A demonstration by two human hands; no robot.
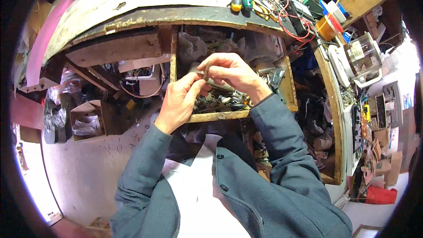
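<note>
Both my hands are raised over an open wooden drawer (pixel 220 116) full of small loose parts. My left hand (pixel 178 101) pinches the lower end of a small, narrow brownish piece (pixel 206 71) between thumb and forefinger. The fingers of my right hand (pixel 235 72) are curled round its upper end. Its exact kind is too small to make out. Beneath the hands lies a pale rounded thing (pixel 221 85), partly covered by them. Small metal and dark parts (pixel 224 101) fill the front of the drawer, and clear plastic bags (pixel 192 46) lie toward its back.
Above the drawer runs a worktop (pixel 132 17) with a yellow-black screwdriver (pixel 236 1), a green-handled tool (pixel 247 2) and tangled red wires (pixel 291 22). A clear-jugged appliance (pixel 361 55) stands at the right. A cardboard box (pixel 94 119) sits on the floor at left.
</note>
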